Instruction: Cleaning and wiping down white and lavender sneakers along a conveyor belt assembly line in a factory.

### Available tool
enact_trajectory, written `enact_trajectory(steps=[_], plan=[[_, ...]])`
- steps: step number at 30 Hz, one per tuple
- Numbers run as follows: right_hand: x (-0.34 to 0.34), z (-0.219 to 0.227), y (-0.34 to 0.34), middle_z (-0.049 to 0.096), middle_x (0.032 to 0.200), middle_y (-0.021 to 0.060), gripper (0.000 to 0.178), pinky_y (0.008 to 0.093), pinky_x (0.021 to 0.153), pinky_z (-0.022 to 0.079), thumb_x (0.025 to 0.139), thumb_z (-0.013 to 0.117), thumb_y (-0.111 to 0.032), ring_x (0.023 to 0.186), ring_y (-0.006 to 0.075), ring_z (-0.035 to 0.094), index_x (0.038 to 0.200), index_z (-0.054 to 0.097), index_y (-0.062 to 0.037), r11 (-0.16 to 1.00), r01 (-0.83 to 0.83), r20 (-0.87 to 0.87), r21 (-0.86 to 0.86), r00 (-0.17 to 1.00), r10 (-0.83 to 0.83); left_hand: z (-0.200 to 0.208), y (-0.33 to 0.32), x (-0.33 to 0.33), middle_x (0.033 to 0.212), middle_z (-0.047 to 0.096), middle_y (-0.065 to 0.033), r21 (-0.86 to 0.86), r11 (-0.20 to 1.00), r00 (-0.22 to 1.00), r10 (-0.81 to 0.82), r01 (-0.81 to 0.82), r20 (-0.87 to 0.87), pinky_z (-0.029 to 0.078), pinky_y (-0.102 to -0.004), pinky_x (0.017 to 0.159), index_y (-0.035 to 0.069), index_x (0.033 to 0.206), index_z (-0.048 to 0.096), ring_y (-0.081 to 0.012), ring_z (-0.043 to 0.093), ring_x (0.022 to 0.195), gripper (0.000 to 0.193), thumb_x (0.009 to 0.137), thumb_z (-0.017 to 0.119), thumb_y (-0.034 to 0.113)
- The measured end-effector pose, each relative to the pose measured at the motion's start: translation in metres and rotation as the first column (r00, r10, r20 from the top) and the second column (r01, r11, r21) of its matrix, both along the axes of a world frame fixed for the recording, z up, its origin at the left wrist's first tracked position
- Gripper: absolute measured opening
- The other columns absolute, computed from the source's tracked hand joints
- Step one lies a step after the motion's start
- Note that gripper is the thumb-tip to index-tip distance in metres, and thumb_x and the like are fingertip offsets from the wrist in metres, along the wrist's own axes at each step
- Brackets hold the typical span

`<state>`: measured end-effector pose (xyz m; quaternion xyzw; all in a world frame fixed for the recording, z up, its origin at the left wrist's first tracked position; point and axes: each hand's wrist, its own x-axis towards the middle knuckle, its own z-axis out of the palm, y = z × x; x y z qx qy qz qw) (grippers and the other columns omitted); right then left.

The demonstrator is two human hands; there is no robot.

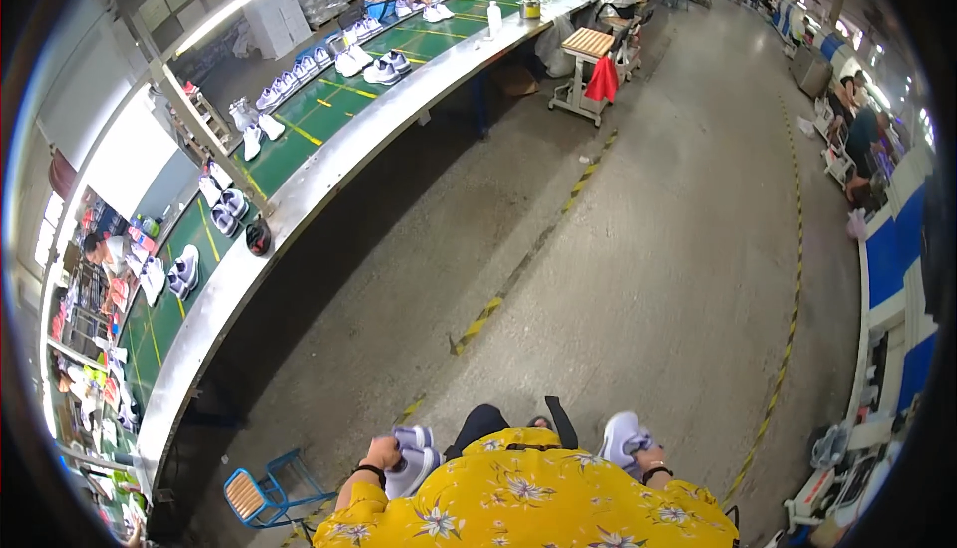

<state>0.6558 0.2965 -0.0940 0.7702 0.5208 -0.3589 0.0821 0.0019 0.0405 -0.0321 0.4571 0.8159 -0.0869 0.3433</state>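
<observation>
At my left side, my left hand (382,451) is closed on white and lavender sneakers (414,468); a second shoe shows just above the first. Opposite it, on the right of my body, my right hand (648,456) grips a white and lavender sneaker (622,436) that points away from me. Its fingers are partly hidden behind the shoe. Both arms hang beside my yellow flowered top, and neither load touches a table or the floor.
A long conveyor table with a metal edge (334,164) curves along the left, carrying rows of sneakers (185,271). A blue-framed stool (261,498) stands near left. Workers sit along the far table. A wheeled stand (586,49) is ahead; striped tape (478,324) marks the floor.
</observation>
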Motion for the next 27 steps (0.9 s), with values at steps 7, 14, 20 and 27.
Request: enact_trajectory(steps=[7, 14, 20, 27], plan=[[-0.141, 0.076, 0.300, 0.072, 0.106, 0.0242, 0.047, 0.0416, 0.088, 0.054, 0.068, 0.080, -0.024, 0.102, 0.0382, 0.069, 0.108, 0.073, -0.0004, 0.990, -0.002, -0.174, 0.138, 0.984, 0.027, -0.081, 0.085, -0.039, 0.112, 0.072, -0.0171, -0.137, 0.948, 0.901, 0.315, -0.287, 0.298, 0.053, -0.0390, 0.091, 0.011, 0.111, 0.074, -0.0330, 0.068, 0.109, 0.039, 0.077, 0.068, 0.029], [-0.190, 0.056, 0.486, 0.069, 0.120, 0.0209, 0.059, 0.0388, 0.100, 0.049, 0.069, 0.082, -0.036, 0.119, 0.0334, 0.063, 0.118, 0.071, -0.0059, 0.999, -0.046, 0.050, -0.027, 0.998, 0.047, -0.051, 0.347, -0.140, 0.113, 0.071, -0.0191, -0.118, 0.955, 0.962, 0.265, -0.271, -0.060, 0.054, -0.0432, 0.092, 0.010, 0.109, 0.074, -0.0367, 0.066, 0.109, 0.038, 0.076, 0.069, 0.029], [-0.148, -0.027, 0.610, 0.067, 0.126, 0.0187, 0.046, 0.0379, 0.102, 0.047, 0.084, 0.069, -0.035, 0.120, 0.0320, 0.062, 0.121, 0.071, -0.0076, 0.955, -0.277, -0.029, -0.110, 0.961, 0.275, 0.035, 0.660, -0.212, 0.085, 0.070, -0.0195, 0.506, 0.855, 0.984, -0.024, 0.113, -0.178, 0.051, -0.0475, 0.085, 0.005, 0.078, 0.069, -0.0398, 0.066, 0.088, 0.015, 0.071, 0.062, 0.016], [-0.274, -0.044, 0.887, 0.064, 0.125, 0.0261, 0.077, 0.0428, 0.103, 0.046, 0.071, 0.076, -0.060, 0.126, 0.0371, 0.056, 0.120, 0.068, -0.0016, 0.966, -0.126, 0.240, -0.225, 0.954, 0.180, 0.148, 0.946, -0.241, 0.081, 0.067, -0.0135, 0.530, 0.816, 0.972, -0.166, 0.231, -0.169, 0.045, -0.0405, 0.095, 0.007, 0.084, 0.063, -0.0344, 0.064, 0.085, 0.016, 0.070, 0.061, 0.000]])
